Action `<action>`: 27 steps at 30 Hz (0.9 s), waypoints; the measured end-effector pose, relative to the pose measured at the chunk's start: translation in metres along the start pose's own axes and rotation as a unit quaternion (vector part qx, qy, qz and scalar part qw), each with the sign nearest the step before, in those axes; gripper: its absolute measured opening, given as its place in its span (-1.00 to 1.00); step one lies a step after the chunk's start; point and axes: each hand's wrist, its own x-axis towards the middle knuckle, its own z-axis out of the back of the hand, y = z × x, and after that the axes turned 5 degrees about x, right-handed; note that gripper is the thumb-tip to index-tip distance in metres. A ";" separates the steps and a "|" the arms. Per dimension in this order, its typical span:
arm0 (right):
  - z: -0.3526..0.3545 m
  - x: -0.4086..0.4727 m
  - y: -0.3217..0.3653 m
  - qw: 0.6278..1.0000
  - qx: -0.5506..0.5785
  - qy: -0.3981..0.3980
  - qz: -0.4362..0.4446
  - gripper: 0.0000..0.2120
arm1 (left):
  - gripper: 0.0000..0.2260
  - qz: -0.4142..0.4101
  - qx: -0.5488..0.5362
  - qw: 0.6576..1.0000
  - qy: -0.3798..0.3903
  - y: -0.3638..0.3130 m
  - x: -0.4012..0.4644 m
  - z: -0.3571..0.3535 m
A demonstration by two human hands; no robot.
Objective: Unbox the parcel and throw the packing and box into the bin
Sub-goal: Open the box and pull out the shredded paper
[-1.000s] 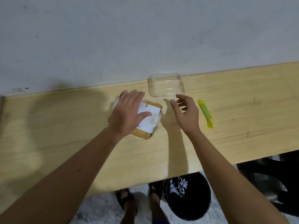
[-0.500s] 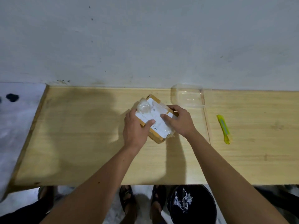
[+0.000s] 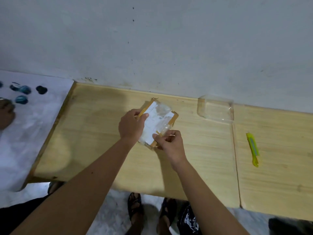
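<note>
Parcel: our parcel (image 3: pixel 157 122) sits at the centre of the frame on the wooden table (image 3: pixel 94 133), a small cardboard box under clear film, white label facing up, brown tape along its edges.
Left hand: our left hand (image 3: pixel 131 127) is closed over the parcel's left edge, thumb on the label, fingers wrapped round the side, steadying it.
Right hand: our right hand (image 3: pixel 170 144) works at the lower corner, thumb and forefinger pinched together on the film or tape there; we cannot tell whether a loose end is actually caught.
Step in hand: we judge this to be the opening of the outer wrap, with nothing yet removed.
How to do it well: we should keep the left hand firm so the box does not slide, find a free edge at the corner, and peel along the seam rather than straight up, since thin film tends to tear into strips.
Fallback: the yellow-green cutter (image 3: pixel 252 149) lies well apart at the right; a shallow cut would spare the contents.
Bin: the black bin (image 3: pixel 189 221) stands under the table at the bottom edge, between our arms.
Other: a clear plastic tray (image 3: pixel 216 109) rests near the wall, upper right of the parcel.
</note>
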 end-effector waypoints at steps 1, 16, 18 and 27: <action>-0.009 -0.002 -0.002 1.000 0.012 0.002 -0.004 -0.47 | -0.75 -0.007 0.002 1.000 0.003 0.003 0.004 0.002; 0.032 0.015 0.035 0.990 -0.082 -0.031 0.114 -0.39 | -0.76 -0.080 -0.063 0.993 0.056 0.014 0.027 0.003; 0.041 0.021 0.045 0.972 -0.149 -0.012 0.181 -0.38 | -0.73 -0.105 -0.065 0.989 0.080 0.010 0.030 0.004; 0.073 0.051 0.068 0.830 -0.405 0.152 0.353 -0.40 | -0.89 0.033 -0.268 0.963 0.012 0.051 -0.005 0.007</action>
